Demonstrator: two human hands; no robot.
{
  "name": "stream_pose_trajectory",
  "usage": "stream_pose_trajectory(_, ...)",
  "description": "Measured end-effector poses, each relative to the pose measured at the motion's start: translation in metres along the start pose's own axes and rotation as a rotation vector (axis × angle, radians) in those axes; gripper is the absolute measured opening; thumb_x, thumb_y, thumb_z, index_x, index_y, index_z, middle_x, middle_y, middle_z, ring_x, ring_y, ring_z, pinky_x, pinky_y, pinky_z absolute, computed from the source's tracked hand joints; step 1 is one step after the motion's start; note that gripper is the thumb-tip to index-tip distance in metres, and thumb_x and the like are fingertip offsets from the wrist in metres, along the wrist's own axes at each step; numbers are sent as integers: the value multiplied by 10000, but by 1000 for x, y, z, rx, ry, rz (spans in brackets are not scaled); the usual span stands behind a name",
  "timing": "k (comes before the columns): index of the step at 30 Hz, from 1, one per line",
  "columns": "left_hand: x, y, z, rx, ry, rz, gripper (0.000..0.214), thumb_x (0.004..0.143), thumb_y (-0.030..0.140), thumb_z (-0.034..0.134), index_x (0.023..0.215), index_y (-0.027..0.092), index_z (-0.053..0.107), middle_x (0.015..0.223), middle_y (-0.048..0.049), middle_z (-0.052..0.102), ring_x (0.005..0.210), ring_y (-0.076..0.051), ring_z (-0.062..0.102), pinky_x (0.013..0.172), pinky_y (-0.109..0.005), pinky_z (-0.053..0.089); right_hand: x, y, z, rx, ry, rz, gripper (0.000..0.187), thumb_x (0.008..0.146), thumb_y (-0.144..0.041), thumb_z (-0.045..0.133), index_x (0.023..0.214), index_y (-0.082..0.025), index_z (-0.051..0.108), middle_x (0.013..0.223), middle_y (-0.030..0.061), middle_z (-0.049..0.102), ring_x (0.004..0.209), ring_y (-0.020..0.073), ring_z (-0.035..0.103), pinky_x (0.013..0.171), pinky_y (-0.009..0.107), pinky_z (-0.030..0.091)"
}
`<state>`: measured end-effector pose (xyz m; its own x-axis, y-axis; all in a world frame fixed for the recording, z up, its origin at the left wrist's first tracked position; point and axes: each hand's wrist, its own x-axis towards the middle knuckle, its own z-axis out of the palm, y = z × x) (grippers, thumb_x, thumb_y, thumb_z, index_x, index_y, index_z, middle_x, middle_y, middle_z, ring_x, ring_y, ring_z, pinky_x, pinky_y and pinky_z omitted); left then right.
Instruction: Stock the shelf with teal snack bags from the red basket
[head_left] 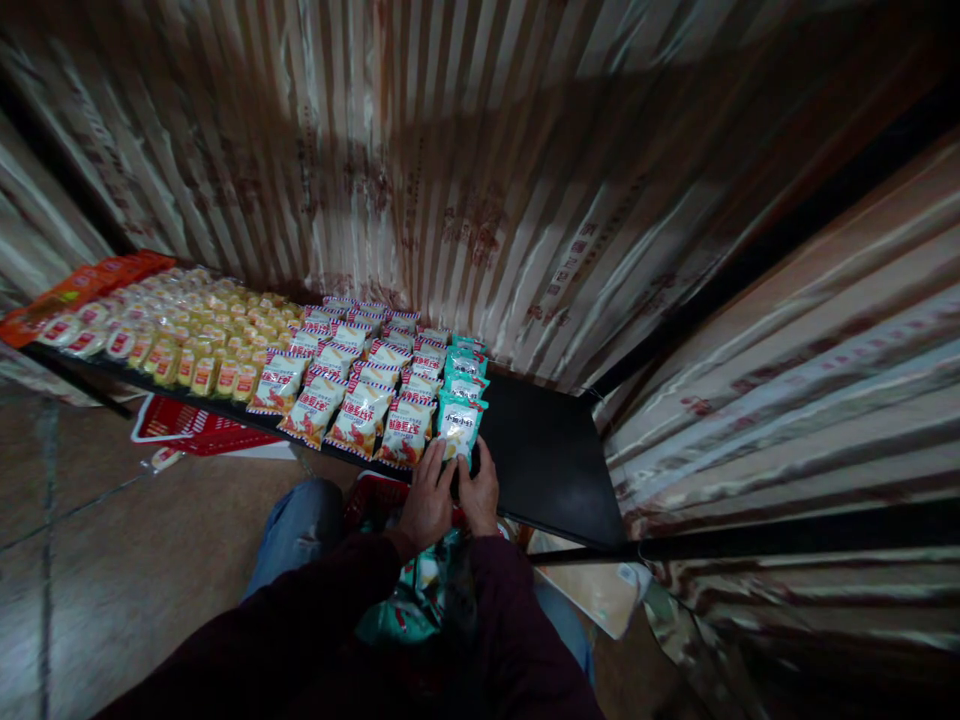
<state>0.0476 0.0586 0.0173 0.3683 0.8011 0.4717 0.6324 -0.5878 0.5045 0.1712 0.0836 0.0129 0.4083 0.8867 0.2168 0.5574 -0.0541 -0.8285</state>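
Observation:
A teal and white snack bag (pixel 459 422) stands at the front of a short row of matching bags on the black shelf (pixel 551 455). My left hand (pixel 429 498) is at its lower left edge, fingers pressed against the packet. From the other side, my right hand (pixel 480 488) closes on the lower right edge, thumb and fingertips close to the left hand's. The bag leans back slightly against the teal bags (pixel 466 365) behind it. Immediately left are rows of white and orange snack bags (pixel 358 415) with red lettering. The undersides of my fingers are hidden.
Further left sit many small yellow packs (pixel 202 375) and an orange packet (pixel 82 290). Below the shelf are a red basket (pixel 210 430) on the floor and more teal bags (pixel 409 605) between my knees. Ribbed, plastic-wrapped panels (pixel 450 150) rise behind the shelf.

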Motion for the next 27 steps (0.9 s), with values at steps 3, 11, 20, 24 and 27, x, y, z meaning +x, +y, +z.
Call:
stream_pose_trajectory(3, 15, -1, 1, 31, 16, 12, 618, 796, 55, 412, 1412, 90, 383, 1582, -178, 163, 1479, -309, -3, 1142, -595, 249, 8, -2, -5, 35, 17, 25, 703, 842, -574, 430, 1367, -110, 471, 1345, 193, 544, 1249, 285, 493, 1057, 468, 361)
stream_pose_trajectory(11, 48, -7, 23, 45, 89, -6, 614, 868, 104, 403, 1467, 119, 269, 1586, -183, 140, 1476, -323, 2, 1126, -605, 270, 45, -8, -1, 229, -106, 111, 709, 905, -626, 273, 1436, -171, 391, 1475, 137, 430, 1350, 236, 414, 1113, 437, 304)
stream_pose_trajectory(20, 47, -14, 40, 92, 168, -6, 629, 920, 128, 373, 1511, 198, 170, 1588, -155, 159, 1475, -322, 61, 1115, -606, 302, 43, -2, 14, 180, -57, 74, 692, 913, -609, 276, 1417, -158, 418, 1440, 145, 474, 1316, 235, 450, 1104, 440, 320)
stream_pose_trajectory(24, 46, -14, 43, 110, 165, 0, 651, 912, 105, 368, 1518, 175, 139, 1589, -171, 136, 1471, -332, 70, 1105, -605, 318, 43, -1, 13, 144, -88, 24, 671, 923, -590, 252, 1374, -149, 478, 1424, 146, 493, 1321, 235, 445, 1114, 446, 311)
stream_pose_trajectory(27, 47, -14, 42, 119, 168, 17, 662, 906, 91, 370, 1519, 175, 135, 1589, -171, 132, 1471, -333, 63, 1104, -605, 319, 42, -4, 9, 151, -122, 35, 686, 917, -598, 267, 1400, -145, 448, 1447, 150, 464, 1335, 242, 433, 1119, 449, 305)
